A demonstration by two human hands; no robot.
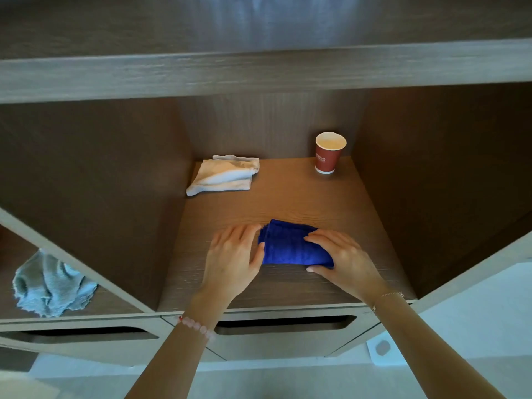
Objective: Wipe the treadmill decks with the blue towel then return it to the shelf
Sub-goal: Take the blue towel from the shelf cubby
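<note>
The blue towel (288, 245), folded into a small bundle, lies on the brown wooden shelf (288, 197) near its front edge. My left hand (233, 257) lies flat on the shelf with straight fingers against the towel's left end. My right hand (342, 260) covers the towel's right end, fingers over the top and thumb at its front edge, holding it. No treadmill is in view.
A folded white cloth (224, 175) lies at the shelf's back left. A red paper cup (329, 152) stands at the back right. A crumpled grey cloth (51, 286) sits in the left compartment. Drawer fronts with slot handles (285, 323) run below.
</note>
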